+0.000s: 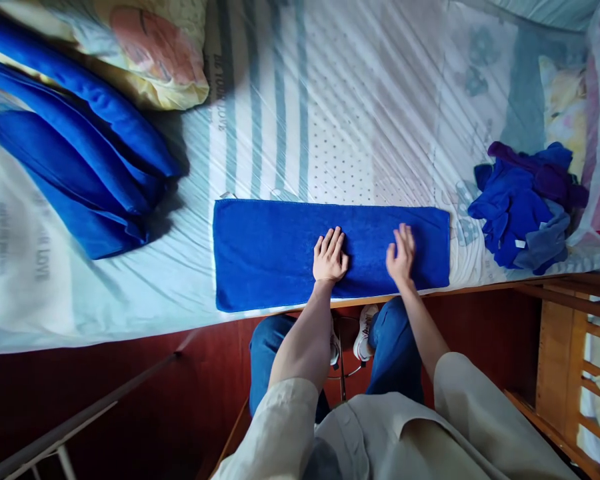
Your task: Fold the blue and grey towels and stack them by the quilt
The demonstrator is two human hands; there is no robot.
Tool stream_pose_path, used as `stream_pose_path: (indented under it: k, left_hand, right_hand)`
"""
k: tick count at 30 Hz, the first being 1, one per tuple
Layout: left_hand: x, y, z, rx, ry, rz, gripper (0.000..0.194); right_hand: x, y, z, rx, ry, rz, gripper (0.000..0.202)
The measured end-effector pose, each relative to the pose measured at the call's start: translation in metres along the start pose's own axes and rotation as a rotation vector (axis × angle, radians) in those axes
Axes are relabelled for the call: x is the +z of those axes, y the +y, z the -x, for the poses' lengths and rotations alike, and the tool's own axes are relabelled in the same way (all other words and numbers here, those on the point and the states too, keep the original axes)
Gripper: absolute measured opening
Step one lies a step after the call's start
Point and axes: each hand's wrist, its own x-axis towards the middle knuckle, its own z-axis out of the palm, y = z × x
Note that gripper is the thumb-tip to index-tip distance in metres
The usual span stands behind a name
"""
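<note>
under the left hand (331, 257), blue towel (275, 253), spread flat, lengthwise on bed (340, 133)

In the center of the frame, a blue towel (270, 253) lies spread lengthwise along the near edge of a bed (400, 133). The left hand (331, 257) rests flat on it, fingers slightly spread; the right hand (401, 257) is over its right part (a little blurred, so contact is hard to tell). At upper left, folded blue cloths (80, 160) lie near a patterned pillow (155, 50). At right sits a crumpled pile of blue, purple and grayish cloths (510, 207). Jeans-clad knees (393, 353) show at lower center.
</note>
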Motion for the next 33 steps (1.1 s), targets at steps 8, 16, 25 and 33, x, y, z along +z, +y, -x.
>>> stream_pose_path:
  k: [8,16,25,33]
  left_hand:
    - [0.003,-0.002,0.001,0.019,0.068,0.033,0.062]
    - [0.001,-0.001,0.001,0.004,0.047,0.063,0.062]
    - [0.001,-0.001,0.001,-0.018,0.019,0.1,0.062]
    - [0.0,0.001,0.0,-0.024,0.034,0.111,0.061]
  right_hand:
    - [0.054,-0.067,-0.036,-0.127,-0.25,-0.083,0.054]
    - [-0.016,0.055,-0.057,0.133,-0.107,0.127,0.058]
    - [-0.058,0.122,-0.099,0.571,0.172,0.092,0.05]
    - [-0.078,0.137,-0.134,0.539,0.076,0.094,0.044]
